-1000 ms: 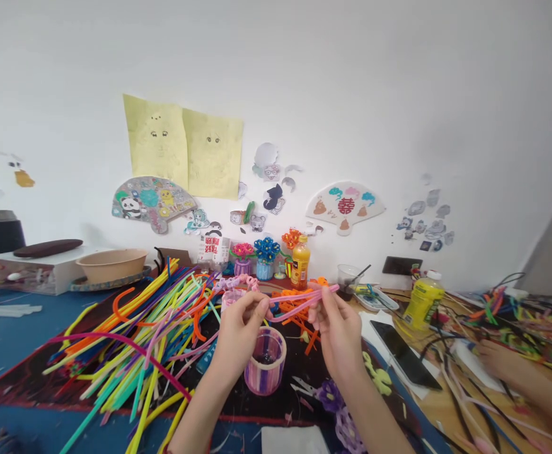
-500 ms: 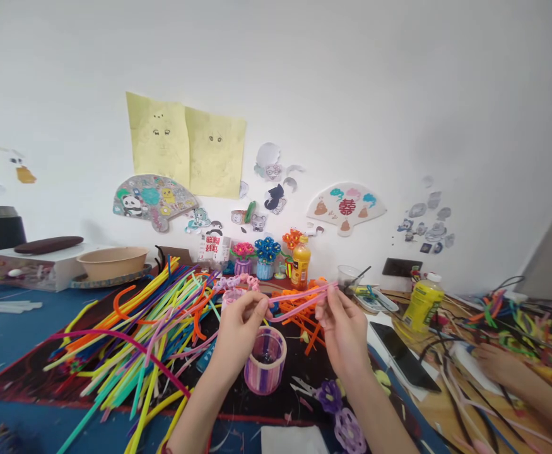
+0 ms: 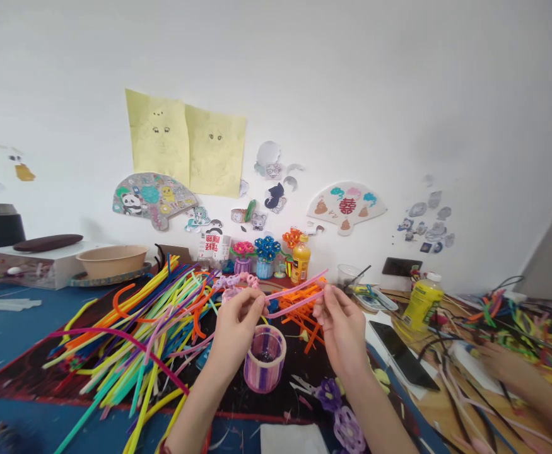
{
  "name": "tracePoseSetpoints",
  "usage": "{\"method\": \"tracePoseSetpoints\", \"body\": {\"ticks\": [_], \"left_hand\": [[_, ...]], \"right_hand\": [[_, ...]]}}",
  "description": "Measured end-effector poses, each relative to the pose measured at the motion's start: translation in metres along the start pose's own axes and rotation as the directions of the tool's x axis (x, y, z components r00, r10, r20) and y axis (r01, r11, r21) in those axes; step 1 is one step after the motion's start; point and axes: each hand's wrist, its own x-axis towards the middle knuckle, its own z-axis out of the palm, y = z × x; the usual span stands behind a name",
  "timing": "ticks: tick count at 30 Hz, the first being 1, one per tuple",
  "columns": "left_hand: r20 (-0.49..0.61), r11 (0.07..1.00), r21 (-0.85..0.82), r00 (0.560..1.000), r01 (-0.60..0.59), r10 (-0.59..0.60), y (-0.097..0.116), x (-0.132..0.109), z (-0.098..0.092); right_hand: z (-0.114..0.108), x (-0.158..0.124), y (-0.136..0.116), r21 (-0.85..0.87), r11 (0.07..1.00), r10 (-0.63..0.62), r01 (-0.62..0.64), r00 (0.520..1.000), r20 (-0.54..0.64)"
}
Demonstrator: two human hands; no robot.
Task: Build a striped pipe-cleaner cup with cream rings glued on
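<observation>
Two pink pipe cleaner strands (image 3: 299, 305) stretch between my hands above a purple-and-pink striped cup (image 3: 265, 362). My left hand (image 3: 241, 315) pinches their left ends. My right hand (image 3: 339, 314) has its fingertips closed on the lower strand, while the upper strand's right end sticks out free. Behind the strands lie orange pipe cleaners (image 3: 304, 302). Scissors (image 3: 303, 386) and a purple looped flower (image 3: 329, 395) rest on the dark mat, below and left of my right forearm.
A large pile of colored pipe cleaners (image 3: 138, 353) covers the mat's left side. To the right are a phone (image 3: 403, 355), a yellow-labelled bottle (image 3: 422, 302) and another person's hand (image 3: 498, 359). Pipe-cleaner flower pots (image 3: 265, 268) and a juice bottle (image 3: 300, 261) stand near the wall.
The upper pink strand's right end has come free of my right hand, and the two strands now spread apart. Both my hands stay in nearly the same place.
</observation>
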Motion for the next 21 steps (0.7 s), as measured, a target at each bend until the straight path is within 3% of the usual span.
{"method": "tracePoseSetpoints", "body": {"ticks": [11, 21], "left_hand": [[0.03, 0.999, -0.029, 0.999, 0.021, -0.02, 0.0035, -0.0018, -0.0007], [0.006, 1.0, 0.001, 1.0, 0.027, -0.027, 0.0056, -0.0012, 0.0008]], "right_hand": [[-0.0028, 0.0022, 0.0001, -0.033, 0.999, 0.029, -0.028, 0.999, 0.032], [-0.0019, 0.0001, -0.0035, -0.092, 0.996, -0.018, 0.02, 1.0, 0.022]]}}
